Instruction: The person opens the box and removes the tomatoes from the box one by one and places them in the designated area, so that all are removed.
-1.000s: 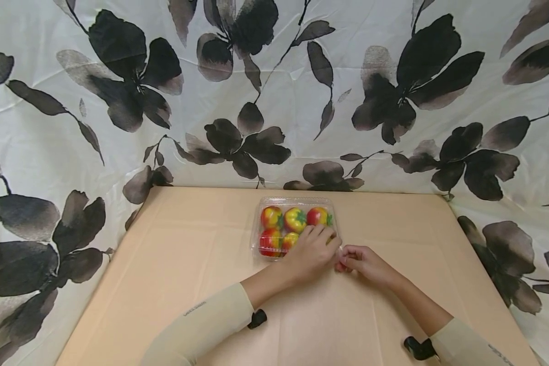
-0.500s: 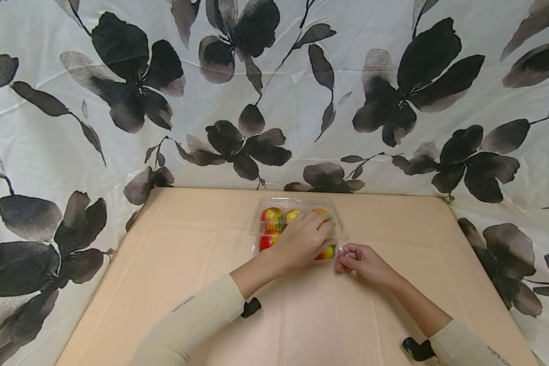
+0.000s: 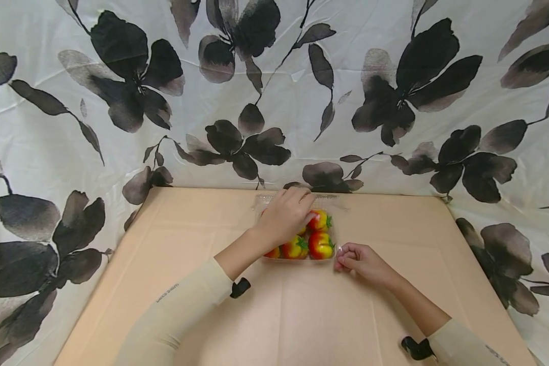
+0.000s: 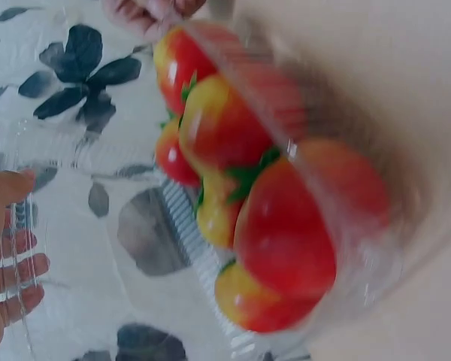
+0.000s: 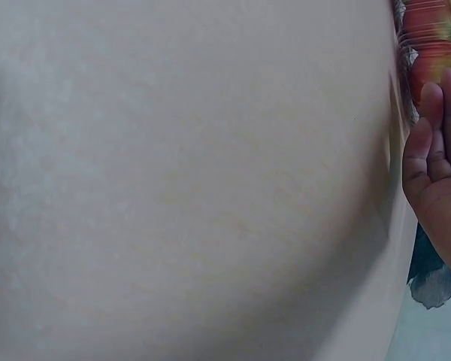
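A clear plastic clamshell container (image 3: 320, 261) sits near the table's back edge. In it lie several small red-and-yellow bell peppers (image 3: 321, 245) with green tops. My left hand (image 3: 285, 216) reaches over the back left of the container. The left wrist view shows the raised clear lid (image 4: 22, 226) between its thumb and fingers, apart from the peppers. At the front right corner, my right hand (image 3: 359, 262) pinches the container's edge between thumb and forefinger. Its other fingers show beside the container in the right wrist view. The left hand hides some peppers in the head view.
The tan table top (image 3: 187, 229) spreads around the container. Behind it hangs a white cloth (image 3: 302, 101) with dark printed flowers. Each sleeve has a black wrist camera (image 3: 240, 287) near its cuff.
My left hand has moved from the container's front right to its back left, and the lid has swung up and back. The right hand has stayed at the corner.
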Demonstrator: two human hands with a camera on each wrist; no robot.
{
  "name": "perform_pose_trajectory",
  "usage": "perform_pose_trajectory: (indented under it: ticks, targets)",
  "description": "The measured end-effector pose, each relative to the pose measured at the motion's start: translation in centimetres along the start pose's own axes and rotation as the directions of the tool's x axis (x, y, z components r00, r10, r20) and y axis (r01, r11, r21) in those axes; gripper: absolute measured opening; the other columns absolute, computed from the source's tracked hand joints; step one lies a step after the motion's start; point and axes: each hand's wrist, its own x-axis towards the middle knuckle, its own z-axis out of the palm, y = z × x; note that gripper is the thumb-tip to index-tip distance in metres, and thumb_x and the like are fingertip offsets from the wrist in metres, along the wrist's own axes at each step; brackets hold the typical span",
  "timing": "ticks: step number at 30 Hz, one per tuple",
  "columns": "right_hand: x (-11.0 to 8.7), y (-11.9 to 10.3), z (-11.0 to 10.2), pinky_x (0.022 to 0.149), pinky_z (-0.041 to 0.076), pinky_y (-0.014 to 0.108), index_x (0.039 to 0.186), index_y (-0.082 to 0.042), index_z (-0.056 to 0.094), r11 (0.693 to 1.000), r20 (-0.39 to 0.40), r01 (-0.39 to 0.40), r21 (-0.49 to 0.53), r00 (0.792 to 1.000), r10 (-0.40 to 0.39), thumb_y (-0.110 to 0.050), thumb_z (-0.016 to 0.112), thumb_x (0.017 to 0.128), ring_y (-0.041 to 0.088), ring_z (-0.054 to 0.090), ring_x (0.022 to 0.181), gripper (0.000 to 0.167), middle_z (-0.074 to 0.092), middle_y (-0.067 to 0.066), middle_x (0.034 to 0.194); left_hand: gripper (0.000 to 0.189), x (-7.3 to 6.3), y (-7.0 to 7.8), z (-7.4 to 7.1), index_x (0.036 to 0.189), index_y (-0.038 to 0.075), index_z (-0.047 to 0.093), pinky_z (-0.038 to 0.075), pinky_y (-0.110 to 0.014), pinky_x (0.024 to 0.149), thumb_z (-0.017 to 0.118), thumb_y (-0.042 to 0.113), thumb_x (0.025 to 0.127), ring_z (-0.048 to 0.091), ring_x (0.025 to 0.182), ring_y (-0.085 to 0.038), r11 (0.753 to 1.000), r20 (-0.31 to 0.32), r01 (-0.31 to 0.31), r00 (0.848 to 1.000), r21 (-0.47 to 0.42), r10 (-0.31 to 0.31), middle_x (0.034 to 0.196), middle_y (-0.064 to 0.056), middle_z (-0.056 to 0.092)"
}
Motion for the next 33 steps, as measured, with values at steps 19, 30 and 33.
perform_pose_trajectory:
  ticks: [19,30,33]
  targets:
    - [-0.1,0.0,0.0,0.078,0.062,0.023,0.11,0.009,0.061,1.0,0.0,0.005,-0.027,1.0,-0.005,-0.011,0.06,0.104,0.019,0.07,0.087,0.02,0.074,0.022,0.098,0.042,0.8,-6.8,-1.5,0.127,0.006,0.067,0.055,-0.048,0.094,0.074,0.033,0.096,0.067,0.113,-0.032,0.953,0.042,0.302,0.952,0.027,-0.303,0.123,-0.013,0.071]
    - [-0.1,-0.2,-0.1,0.078,0.062,0.023,0.108,0.01,0.06,1.0,0.023,0.023,-0.009,0.999,-0.023,-0.008,0.059,0.104,0.017,0.07,0.086,0.019,0.073,0.023,0.096,0.035,2.0,-10.2,-1.3,0.13,0.003,0.063,0.062,-0.052,0.086,0.066,0.024,0.101,0.058,0.116,-0.036,0.87,0.136,0.476,0.878,-0.132,-0.459,0.127,-0.02,0.058]
    - [-0.1,-0.4,0.0,0.078,0.061,0.023,0.107,0.011,0.06,0.999,0.041,0.03,-0.012,0.999,-0.029,-0.007,0.058,0.104,0.018,0.069,0.085,0.018,0.072,0.024,0.096,0.037,2.4,-10.7,-1.2,0.131,0.002,0.062,0.062,-0.053,0.083,0.064,0.024,0.102,0.059,0.113,-0.036,0.858,0.163,0.497,0.864,-0.129,-0.476,0.126,-0.02,0.058]
